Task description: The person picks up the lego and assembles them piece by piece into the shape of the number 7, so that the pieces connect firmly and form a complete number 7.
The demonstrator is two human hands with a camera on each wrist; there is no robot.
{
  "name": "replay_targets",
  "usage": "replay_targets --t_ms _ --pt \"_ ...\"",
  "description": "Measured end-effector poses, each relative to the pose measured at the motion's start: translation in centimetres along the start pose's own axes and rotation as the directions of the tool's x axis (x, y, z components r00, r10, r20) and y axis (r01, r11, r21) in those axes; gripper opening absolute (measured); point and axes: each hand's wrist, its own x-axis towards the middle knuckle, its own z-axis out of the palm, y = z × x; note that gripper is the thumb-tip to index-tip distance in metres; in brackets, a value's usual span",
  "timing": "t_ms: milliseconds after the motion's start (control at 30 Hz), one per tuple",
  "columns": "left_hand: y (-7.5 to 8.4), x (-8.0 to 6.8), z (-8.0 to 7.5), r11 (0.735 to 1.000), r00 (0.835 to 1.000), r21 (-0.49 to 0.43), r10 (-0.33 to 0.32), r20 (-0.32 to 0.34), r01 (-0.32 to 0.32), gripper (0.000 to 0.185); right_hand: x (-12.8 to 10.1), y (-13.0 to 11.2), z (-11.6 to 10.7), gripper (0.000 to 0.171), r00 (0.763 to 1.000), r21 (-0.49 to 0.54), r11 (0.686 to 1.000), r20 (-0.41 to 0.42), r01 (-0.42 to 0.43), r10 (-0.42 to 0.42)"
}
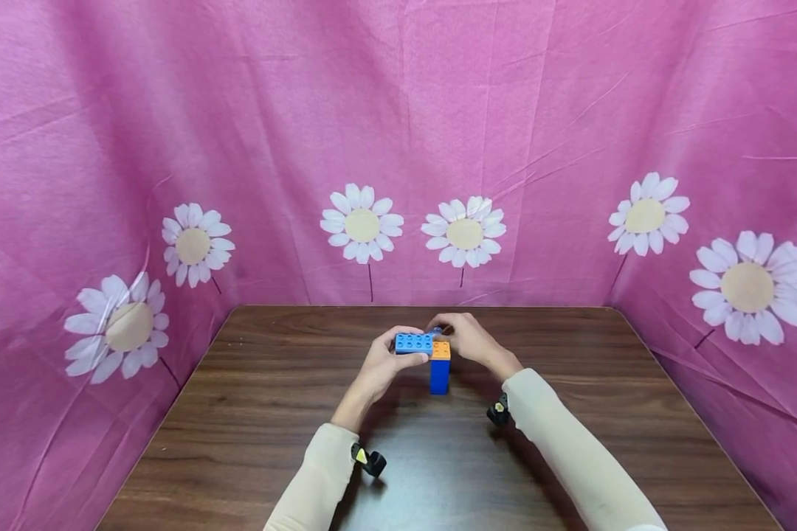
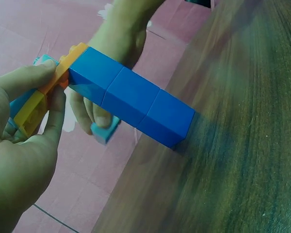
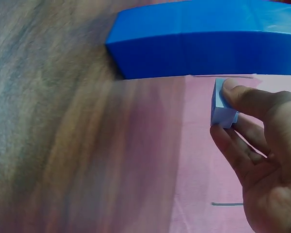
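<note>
A tower of stacked blue toy bricks [image 1: 440, 377] stands on the table, an orange brick [image 1: 441, 350] on its top. Beside that top, my left hand [image 1: 380, 363] grips a light blue studded brick [image 1: 414, 343] between thumb and fingers. Under the light blue brick, the left wrist view shows a yellow brick [image 2: 30, 115], also within the left hand's grasp. My right hand [image 1: 470, 341] is on the tower's far right side. It pinches a small light blue brick [image 3: 223, 104] between thumb and fingertips, apart from the tower in the right wrist view.
The brown wooden table [image 1: 272, 413] carries the tower near its far edge. A pink cloth [image 1: 272, 147] printed with white daisies hangs behind and along both sides. Each sleeve has a black wrist camera [image 1: 373, 463] strapped on.
</note>
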Motion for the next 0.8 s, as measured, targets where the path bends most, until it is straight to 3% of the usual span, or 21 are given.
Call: replay_targets --t_ms 800 --pt "0.0 0.0 -0.9 1.0 1.0 0.006 -0.012 0.004 0.012 0.048 -1.8 -3.6 -3.3 0.019 0.998 0.027 0.998 -0.043 0.057 -0.055"
